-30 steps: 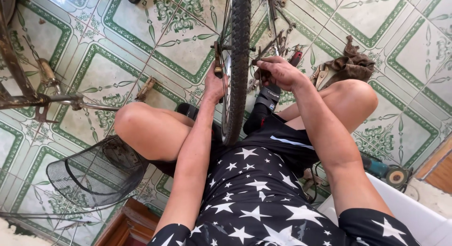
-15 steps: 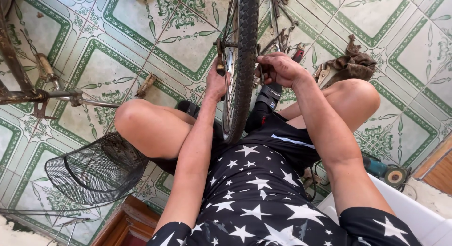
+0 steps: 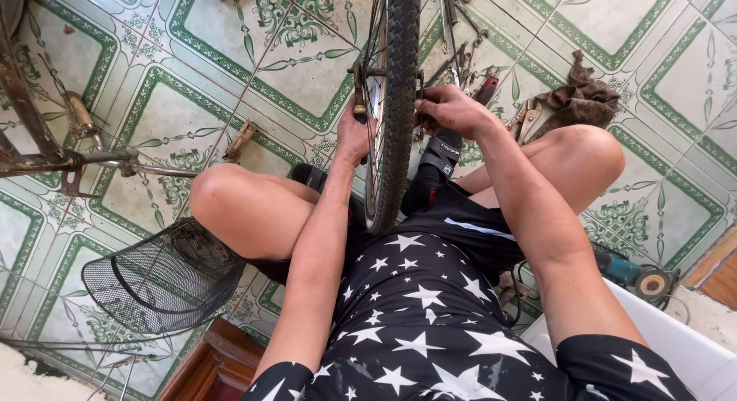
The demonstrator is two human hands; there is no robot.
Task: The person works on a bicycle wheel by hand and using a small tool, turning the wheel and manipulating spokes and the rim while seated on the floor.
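**A bicycle repair spot on a tiled floor**

This looks like an informal bike repair place set up at floor level. The floor [image 3: 230,56] is patterned green-and-white tile. A bicycle wheel [image 3: 393,102] stands upright, hand tools [image 3: 468,59] and a dirty rag [image 3: 580,98] lie scattered beside it, a wire basket [image 3: 165,274] sits nearby, a rusty bicycle frame [image 3: 46,151] stands at the left, and an angle grinder [image 3: 641,274] rests at the right.

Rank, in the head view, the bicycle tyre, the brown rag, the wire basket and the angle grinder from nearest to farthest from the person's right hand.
From the right hand:
1. Bicycle tyre: right beside the hand, toward the left hand.
2. Brown rag: on the tiles, out to the right side.
3. Angle grinder: low on the right, by the white tub.
4. Wire basket: far across, lower left, beyond the left knee.
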